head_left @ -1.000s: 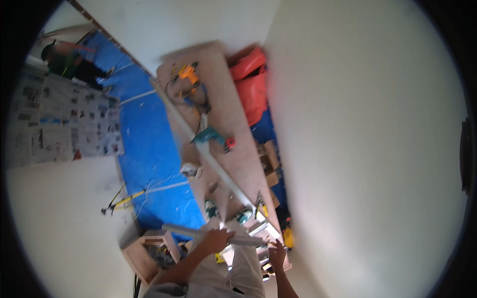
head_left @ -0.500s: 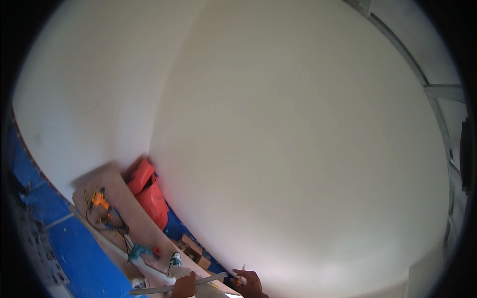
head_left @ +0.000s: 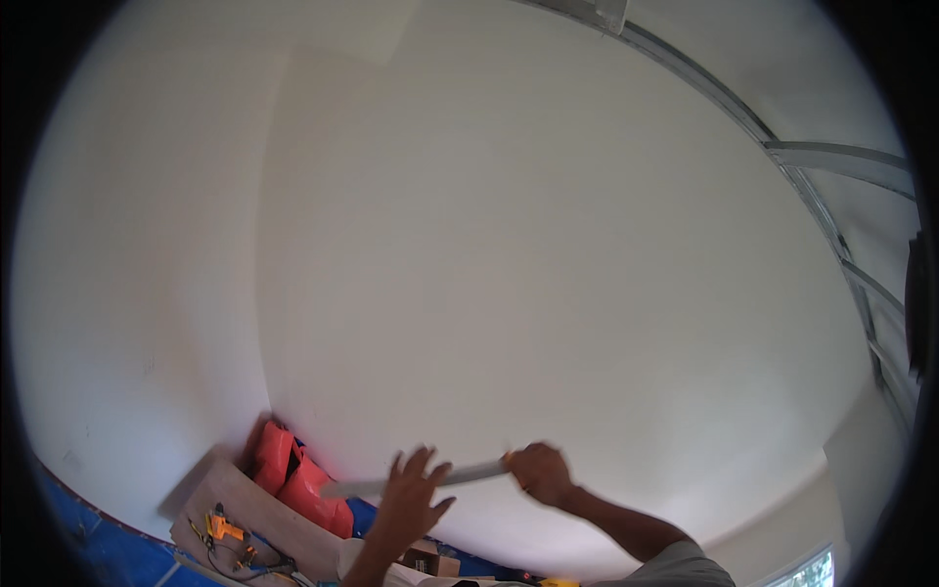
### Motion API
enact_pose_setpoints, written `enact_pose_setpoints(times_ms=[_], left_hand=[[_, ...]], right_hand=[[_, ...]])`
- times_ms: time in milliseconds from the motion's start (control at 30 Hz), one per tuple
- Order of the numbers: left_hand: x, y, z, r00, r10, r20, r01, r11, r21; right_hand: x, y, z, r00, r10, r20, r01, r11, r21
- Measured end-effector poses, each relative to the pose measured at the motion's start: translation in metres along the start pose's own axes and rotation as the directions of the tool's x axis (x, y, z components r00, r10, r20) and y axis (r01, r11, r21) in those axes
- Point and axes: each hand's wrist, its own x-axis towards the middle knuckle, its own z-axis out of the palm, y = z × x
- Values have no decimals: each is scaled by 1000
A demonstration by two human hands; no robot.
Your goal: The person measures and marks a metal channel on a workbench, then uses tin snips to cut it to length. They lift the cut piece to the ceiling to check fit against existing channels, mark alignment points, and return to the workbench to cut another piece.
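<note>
1. The right hand (head_left: 541,474) is closed around the right end of a grey strip (head_left: 479,472).
2. The strip's long axis runs leftward from that grip, nearly level, its far end slightly lower.
3. The left hand (head_left: 406,501), fingers splayed wide, overlaps the strip's middle; I cannot tell whether it touches.
4. Beyond the far end: a red bundle (head_left: 311,492) and the wall (head_left: 548,245).

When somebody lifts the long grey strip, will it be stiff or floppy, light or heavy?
The grey strip is probably stiff: it runs nearly straight from the right hand, without clear sag. It may be light for its length, being slender and gripped near one end, though whether the spread left hand supports it is unclear.
</note>
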Motion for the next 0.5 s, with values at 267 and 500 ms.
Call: enact_pose_setpoints(times_ms=[267, 500], left_hand=[[49, -87, -169, 800, -177, -573, 90, 980, -176], [154, -198, -181, 952, -70, -296, -37, 939, -341]], right_hand=[[-7, 169, -247, 359, 206, -910, -290, 952, 101], [-5, 207, -366, 210, 110, -971, -615, 788, -44]])
